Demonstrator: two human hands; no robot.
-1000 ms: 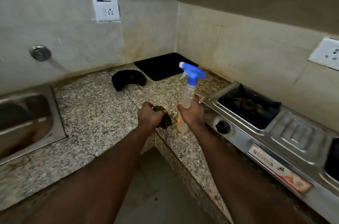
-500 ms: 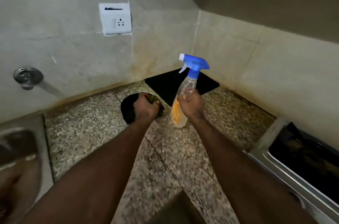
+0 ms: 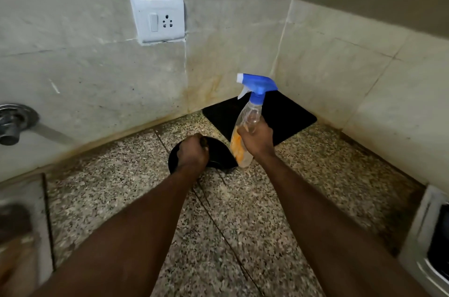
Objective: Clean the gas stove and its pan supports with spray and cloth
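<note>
My right hand [image 3: 256, 137] grips a clear spray bottle [image 3: 245, 126] with a blue trigger head and orange liquid, held tilted just above the speckled granite counter [image 3: 243, 211]. My left hand [image 3: 193, 154] is curled round a small dark cloth, mostly hidden in the fist, and sits over a black round pan support [image 3: 218, 155] lying on the counter. A flat black square plate [image 3: 286, 117] lies in the wall corner behind the bottle. Only a steel corner of the gas stove [image 3: 427, 243] shows at the right edge.
A steel sink [image 3: 21, 219] lies at the left edge with a wall tap [image 3: 12, 121] above it. A white switch and socket plate [image 3: 158, 21] is on the back wall. Tiled walls close the corner behind the counter.
The view has swung left, away from the stove, towards the corner. Both hands have moved forward; the left hand now sits over the black pan support and the bottle is beside it.
</note>
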